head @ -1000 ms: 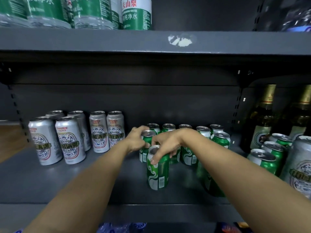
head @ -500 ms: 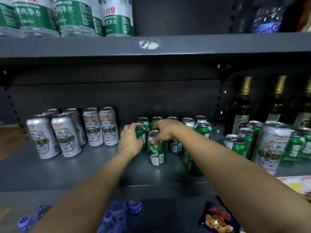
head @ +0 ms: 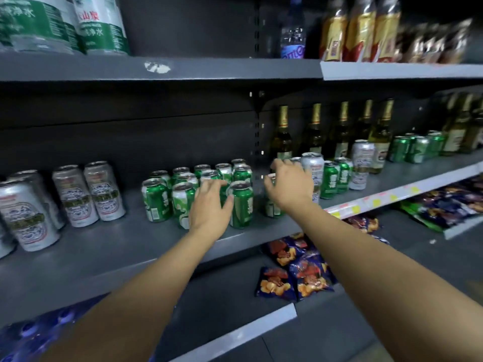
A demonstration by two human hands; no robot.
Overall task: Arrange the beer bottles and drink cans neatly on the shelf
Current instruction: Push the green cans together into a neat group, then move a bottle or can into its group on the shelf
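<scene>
Head view: your left hand [head: 211, 205] is spread, fingers loose, in front of the green cans [head: 198, 189] clustered upright mid-shelf [head: 104, 246], thumb beside the front can [head: 241, 205]. Your right hand [head: 290, 186] hovers with fingers fanned over a green can [head: 271, 205], gripping nothing. Gold-necked bottles [head: 313, 134] stand behind, silver cans [head: 86, 194] left.

Dim, uneven light; the dark grey metal shelf [head: 109, 246] recess sits in deep shadow. Motion blur smears the gold-wrapped packets [head: 360, 30] at upper right (wide-angle bending toward the edges too).
</scene>
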